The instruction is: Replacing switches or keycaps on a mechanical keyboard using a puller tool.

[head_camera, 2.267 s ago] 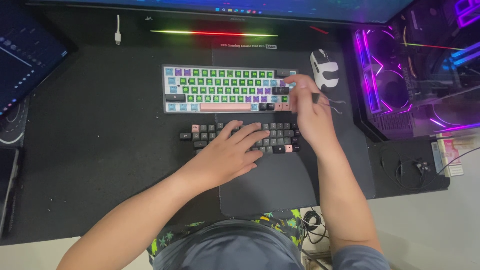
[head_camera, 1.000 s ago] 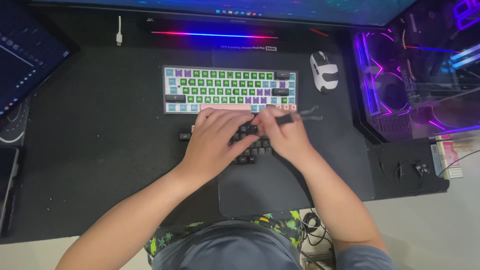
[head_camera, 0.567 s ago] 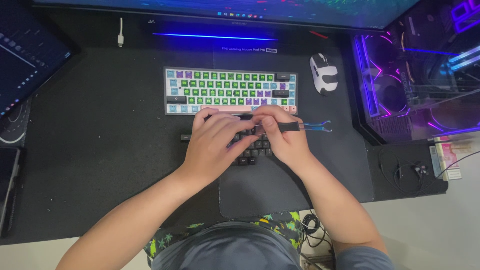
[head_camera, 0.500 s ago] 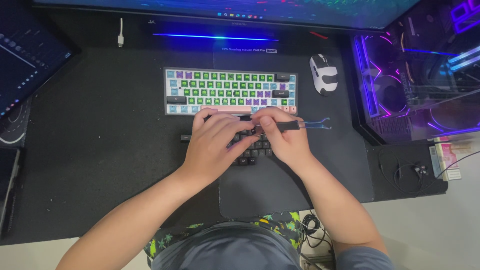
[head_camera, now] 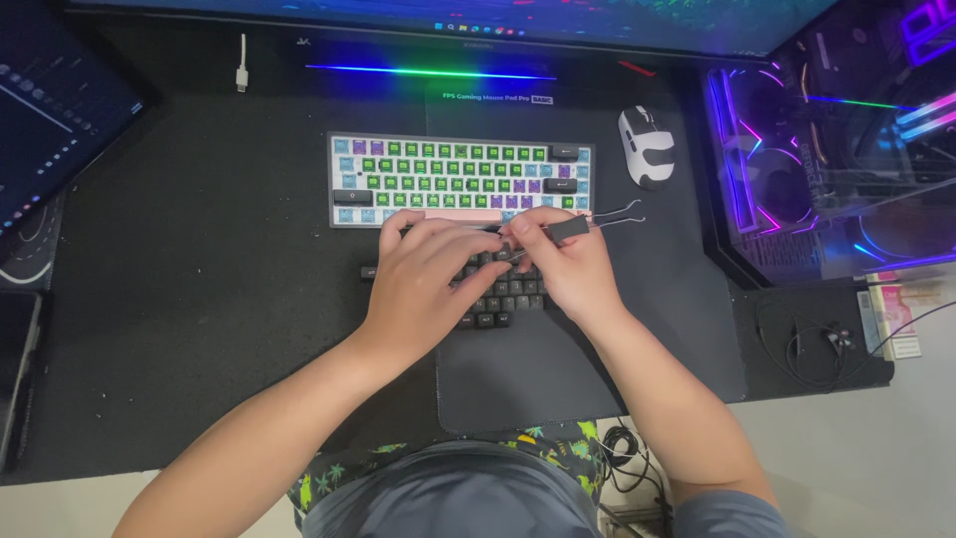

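- Step: pulling caps off dark keyboard (head_camera: 488, 294), just below colourful keyboard (head_camera: 460, 179).
- Right hand (head_camera: 568, 264) pinches wire keycap puller (head_camera: 588, 224); left hand (head_camera: 423, 284) curled, steadying the board.
- Next: needs straight lift, I'd judge.

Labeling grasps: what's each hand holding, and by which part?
Right hand grips a wire keycap puller by its dark handle. Left hand rests on the dark keyboard, holding nothing visible.

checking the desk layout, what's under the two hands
A dark keyboard lies under the left hand and right hand; only its lower key rows show, the rest is covered.
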